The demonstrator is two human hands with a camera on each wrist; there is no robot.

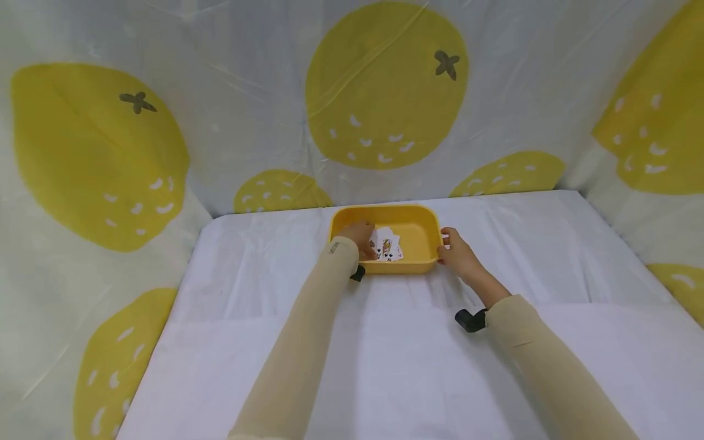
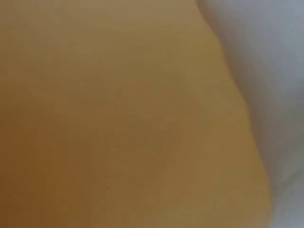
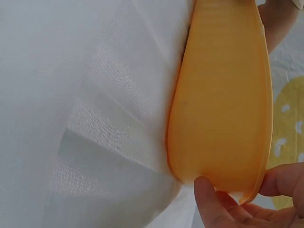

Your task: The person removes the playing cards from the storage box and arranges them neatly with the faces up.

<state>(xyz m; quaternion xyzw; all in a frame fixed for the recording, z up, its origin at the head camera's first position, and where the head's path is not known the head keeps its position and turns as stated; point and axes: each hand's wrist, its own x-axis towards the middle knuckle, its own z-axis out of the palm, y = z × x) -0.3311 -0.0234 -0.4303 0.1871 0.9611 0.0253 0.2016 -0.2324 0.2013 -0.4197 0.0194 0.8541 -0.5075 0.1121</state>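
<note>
Where the left grip (image 1: 358, 234) reaches, cards (image 1: 387, 245) lie alongside.

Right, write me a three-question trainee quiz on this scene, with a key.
1. Which hand reaches into the yellow tray, where the playing cards lie?
2. True or false: the playing cards lie on the white cloth, outside the yellow tray.
3. In the head view, where is the right hand on the yellow tray?
A) left end
B) right end
C) middle of the far side

Key:
1. The left hand.
2. False.
3. B.

Apparently a draped booth (image 1: 247, 91) (lemon-print sheeting (image 1: 387, 85))
</note>
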